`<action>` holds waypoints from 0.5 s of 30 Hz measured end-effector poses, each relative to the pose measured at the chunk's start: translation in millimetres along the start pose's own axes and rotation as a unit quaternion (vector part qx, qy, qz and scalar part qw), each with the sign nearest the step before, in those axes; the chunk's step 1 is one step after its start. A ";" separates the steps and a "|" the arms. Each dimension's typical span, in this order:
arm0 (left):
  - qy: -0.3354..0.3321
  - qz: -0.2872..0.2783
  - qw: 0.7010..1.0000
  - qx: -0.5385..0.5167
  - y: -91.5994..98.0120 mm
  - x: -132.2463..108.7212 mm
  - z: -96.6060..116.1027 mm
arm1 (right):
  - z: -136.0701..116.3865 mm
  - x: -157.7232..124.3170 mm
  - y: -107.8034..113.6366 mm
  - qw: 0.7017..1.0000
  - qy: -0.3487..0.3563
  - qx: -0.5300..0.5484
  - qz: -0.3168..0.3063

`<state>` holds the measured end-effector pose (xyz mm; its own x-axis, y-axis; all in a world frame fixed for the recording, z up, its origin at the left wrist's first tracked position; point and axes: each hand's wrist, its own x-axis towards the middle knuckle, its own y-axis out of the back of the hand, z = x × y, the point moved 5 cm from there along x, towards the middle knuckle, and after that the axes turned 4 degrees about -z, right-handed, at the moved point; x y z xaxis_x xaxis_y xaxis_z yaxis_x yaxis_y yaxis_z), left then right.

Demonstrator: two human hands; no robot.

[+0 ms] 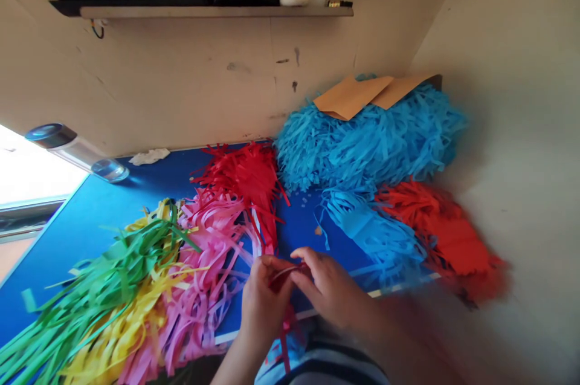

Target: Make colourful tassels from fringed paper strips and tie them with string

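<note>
At the table's front edge, my left hand (264,291) is closed around dark red paper strips (284,342), whose ends hang below it. My right hand (328,285) pinches the top of the same strips, with thumb and forefinger together. Just beyond my hands, a heap of red fringed paper (254,170) lies with a narrow tail toward me. To the left, pink fringed paper (211,222), yellow fringed paper (120,336) and green fringed paper (122,270) lie side by side. My fingers hide part of the held strips.
On the blue table (149,185), a large blue fringe pile (362,143) carries brown paper pieces (351,98). Nearer lie a smaller blue bundle (371,228) and an orange-red bundle (453,237). A clear bottle (84,152) lies tilted at left. Above is a shelf (217,12).
</note>
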<state>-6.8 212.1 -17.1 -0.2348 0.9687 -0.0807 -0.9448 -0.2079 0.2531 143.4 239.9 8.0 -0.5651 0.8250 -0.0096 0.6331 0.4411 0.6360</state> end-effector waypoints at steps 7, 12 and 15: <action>-0.036 -0.010 0.998 0.058 -4.8 -10.3 2.7 | 9.9 1.0 -9.7 0.995 0.001 0.016 0.101; -0.130 -0.055 0.979 0.145 -2.7 -3.6 13.9 | 20.2 -12.0 60.9 0.914 -0.017 0.314 0.257; -0.232 -0.173 0.930 0.228 -6.8 -1.4 23.6 | 36.8 -57.8 176.2 0.857 0.003 0.316 0.408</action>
<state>5.4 215.4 4.0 0.2895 0.9428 0.1652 -0.7257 0.1037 0.6801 307.1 282.9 92.3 0.2000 0.9486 0.2453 0.9776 -0.1764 -0.1149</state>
